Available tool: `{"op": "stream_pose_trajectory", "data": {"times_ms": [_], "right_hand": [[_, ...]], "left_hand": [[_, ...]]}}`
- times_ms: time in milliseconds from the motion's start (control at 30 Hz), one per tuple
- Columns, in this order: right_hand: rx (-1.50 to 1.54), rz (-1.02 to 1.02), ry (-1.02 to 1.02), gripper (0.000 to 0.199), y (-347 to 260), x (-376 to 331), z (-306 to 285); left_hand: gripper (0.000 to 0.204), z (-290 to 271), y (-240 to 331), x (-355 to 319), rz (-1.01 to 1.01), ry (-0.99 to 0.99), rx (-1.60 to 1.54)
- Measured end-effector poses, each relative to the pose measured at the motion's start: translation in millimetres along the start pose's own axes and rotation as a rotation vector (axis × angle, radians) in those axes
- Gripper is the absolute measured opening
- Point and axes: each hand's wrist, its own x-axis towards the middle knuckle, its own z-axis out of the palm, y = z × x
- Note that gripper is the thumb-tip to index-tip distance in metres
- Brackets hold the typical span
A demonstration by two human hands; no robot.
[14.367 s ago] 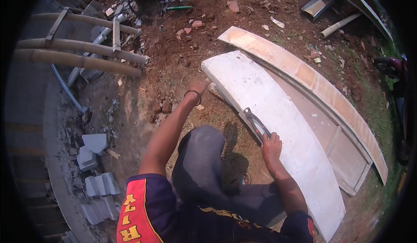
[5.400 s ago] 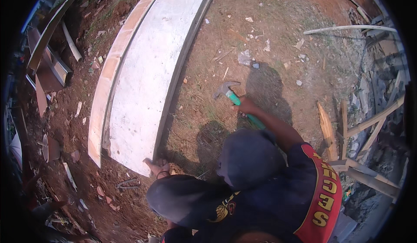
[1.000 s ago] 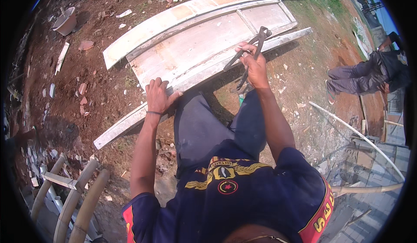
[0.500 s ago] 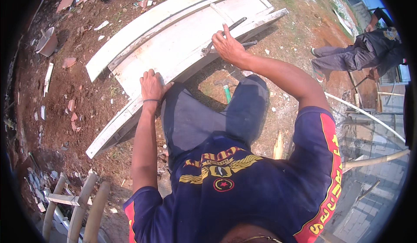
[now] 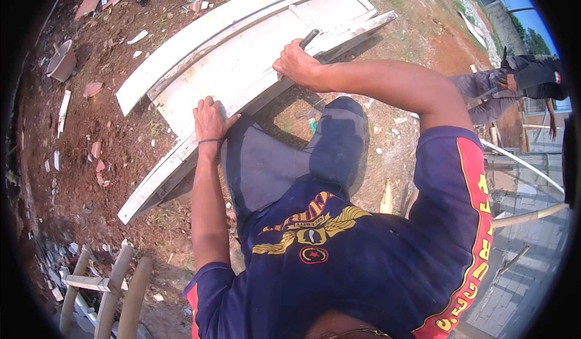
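A whitish wooden panel with a raised frame and a curved edge lies slantwise before my knees. On its near frame rail rests my left hand, fingers stretched out and thumb apart. My right hand is closed round dark metal pincers at the rail's edge, farther right. One handle end sticks out above the fist; the jaws are hidden. A claw hammer with a green handle lies on the ground by my right knee, partly covered by it.
At the left, a bucket sits on brown soil among broken tile pieces. Wooden poles joined by a crosspiece stand lower left. Another person is at the far right, near a long pale pole. A wood splinter lies right of my legs.
My right hand has moved slightly left and closed round the pincers, and my right elbow has swung up and outward. The left hand stays on the panel. The other person has shifted.
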Motion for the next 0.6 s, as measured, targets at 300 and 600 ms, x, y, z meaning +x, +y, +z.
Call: {"op": "stream_pose_trajectory", "data": {"times_ms": [300, 600], "right_hand": [[0.221, 0.130, 0.047, 0.027, 23, 5, 30], [0.510, 0.143, -0.034, 0.021, 32, -1, 99]], "left_hand": [[0.048, 0, -1, 1, 0.035, 0.026, -0.059], [0.045, 3, -5, -4, 0.021, -0.010, -0.078]]}}
